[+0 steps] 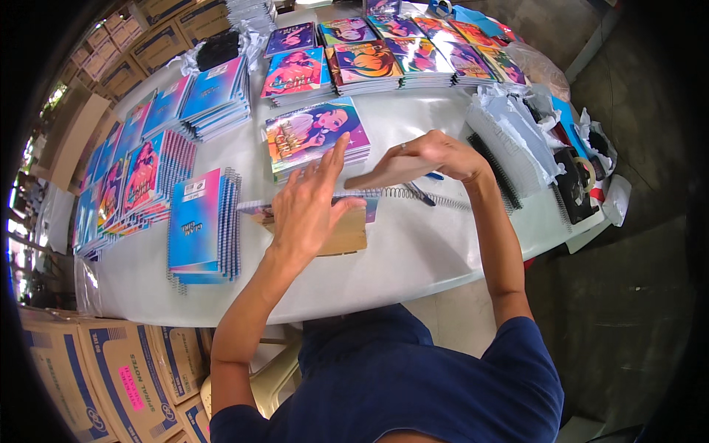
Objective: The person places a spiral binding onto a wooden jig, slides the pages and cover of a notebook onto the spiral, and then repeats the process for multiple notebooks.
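My left hand (314,203) is over a small notebook with a brown cardboard back (347,236) and a colourful cover edge. Its fingers are stretched out and the thumb stands apart. From the notebook's bound edge a loose wire coil (436,198) runs out to the right along the table. My right hand (421,162) hangs above that coil with fingers extended to the left, smeared by motion, and I see nothing held in it. Just beyond my left fingers sits a stack of notebooks with a cartoon figure on the cover (314,133). A dark blue pen-like tool (421,193) lies beside the coil.
Blue-pink spiral notebooks (196,221) lie at the left, with more stacks (148,170) behind. Rows of colourful notebook stacks (369,63) line the far side. At right are wire coils (509,148) with crumpled paper and a tape roll (585,176). Cartons (118,376) stand lower left.
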